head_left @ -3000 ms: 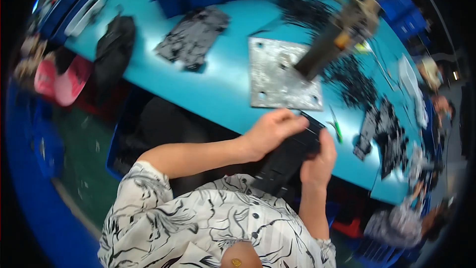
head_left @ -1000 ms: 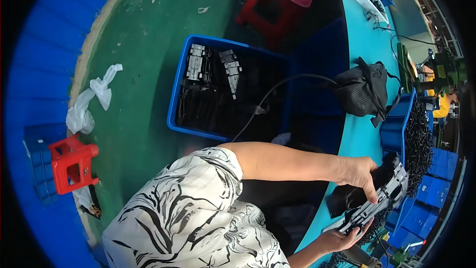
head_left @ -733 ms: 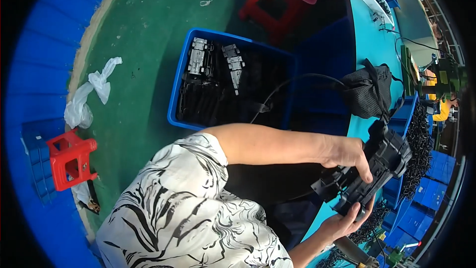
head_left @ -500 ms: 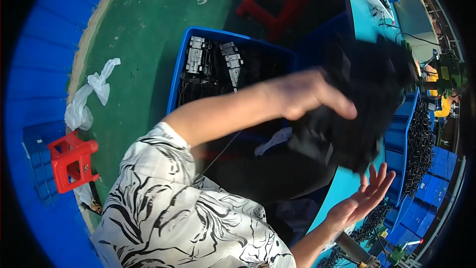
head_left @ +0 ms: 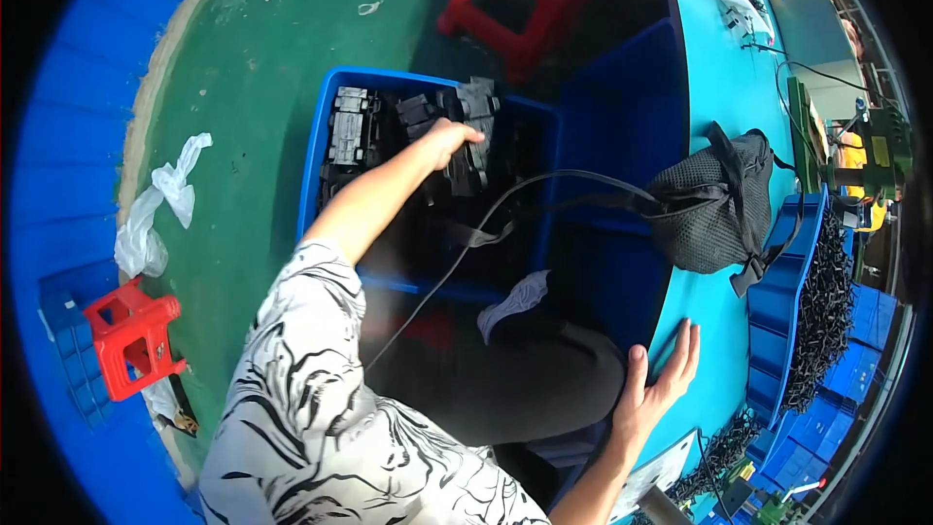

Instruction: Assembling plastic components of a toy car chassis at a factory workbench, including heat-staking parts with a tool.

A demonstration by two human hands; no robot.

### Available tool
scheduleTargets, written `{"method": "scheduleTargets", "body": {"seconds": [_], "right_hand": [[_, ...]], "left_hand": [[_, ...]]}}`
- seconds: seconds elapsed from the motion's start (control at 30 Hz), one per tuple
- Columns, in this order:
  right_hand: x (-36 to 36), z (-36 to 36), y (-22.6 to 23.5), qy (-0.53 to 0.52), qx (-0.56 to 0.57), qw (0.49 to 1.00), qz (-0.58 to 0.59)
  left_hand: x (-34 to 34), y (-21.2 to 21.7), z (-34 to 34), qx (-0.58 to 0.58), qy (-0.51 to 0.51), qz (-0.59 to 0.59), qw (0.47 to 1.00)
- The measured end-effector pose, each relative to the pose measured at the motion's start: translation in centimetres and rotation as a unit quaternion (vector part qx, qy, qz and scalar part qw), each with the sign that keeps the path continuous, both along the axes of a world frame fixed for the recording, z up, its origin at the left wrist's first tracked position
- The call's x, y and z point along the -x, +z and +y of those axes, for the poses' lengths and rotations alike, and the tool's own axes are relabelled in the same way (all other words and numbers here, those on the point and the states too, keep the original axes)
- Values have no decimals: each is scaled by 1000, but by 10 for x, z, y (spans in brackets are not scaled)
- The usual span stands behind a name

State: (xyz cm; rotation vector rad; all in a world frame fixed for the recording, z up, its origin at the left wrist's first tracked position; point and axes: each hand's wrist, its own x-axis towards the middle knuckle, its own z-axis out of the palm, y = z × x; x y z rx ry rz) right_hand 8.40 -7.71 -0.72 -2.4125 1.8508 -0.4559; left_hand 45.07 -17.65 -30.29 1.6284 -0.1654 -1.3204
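So the left hand (head_left: 449, 141) grips a stiff, chunky black part (head_left: 470, 151) in the far blue bin (head_left: 313, 160), best grabbed by its edges, while the right hand (head_left: 659, 391) rests open on the table (head_left: 724, 87).

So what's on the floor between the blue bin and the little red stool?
In the head view, a crumpled white plastic bag lies on the green floor between the blue bin and the red stool.

A green floor (head_left: 262, 87) carries red stools (head_left: 131, 335) beside a long turquoise table (head_left: 724, 87).
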Motion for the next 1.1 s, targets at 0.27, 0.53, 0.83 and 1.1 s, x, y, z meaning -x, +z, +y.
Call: {"method": "scheduleTargets", "body": {"seconds": [0.27,0.53,0.83,1.1], "right_hand": [[-22,-2,2,0,-51,997,-56],[-12,-6,7,-35,-42,998,-10],[-10,-5,3,-48,-41,998,-6],[-13,-6,4,-45,-37,998,-19]], "left_hand": [[-4,-157,-60,-90,-77,-180,976],[79,-162,-59,61,-99,-185,976],[82,-125,-22,0,-96,-466,879],[19,-97,37,-329,106,-362,866]]}}
